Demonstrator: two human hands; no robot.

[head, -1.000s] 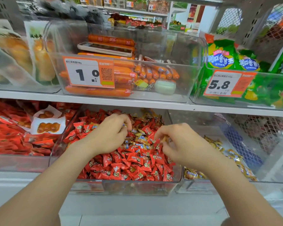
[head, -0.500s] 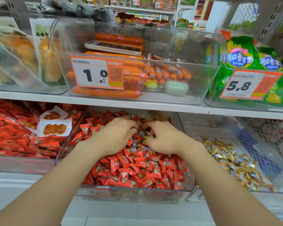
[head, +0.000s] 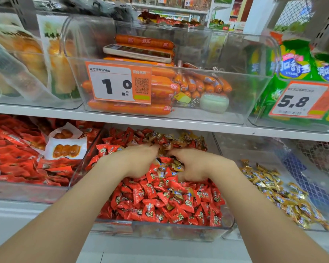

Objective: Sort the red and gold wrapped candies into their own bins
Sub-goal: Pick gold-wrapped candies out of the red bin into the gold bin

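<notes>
Red candies [head: 160, 204] fill the clear middle bin [head: 179, 230]; their wrappers carry a round white and green mark. Gold candies [head: 273, 188], with blue and white labels, lie in the clear right bin [head: 241, 149], and more are mixed in along the middle bin's back edge. The clear left bin [head: 27, 190] holds red packets [head: 13, 154] and white packets [head: 66, 149] printed with orange-brown pieces. On the white shelf [head: 46, 114] above: orange sausages [head: 160, 88], orange-edged white tags [head: 118, 82] with black digits, green bags [head: 296, 63] marked yellow, blue and pink.
</notes>
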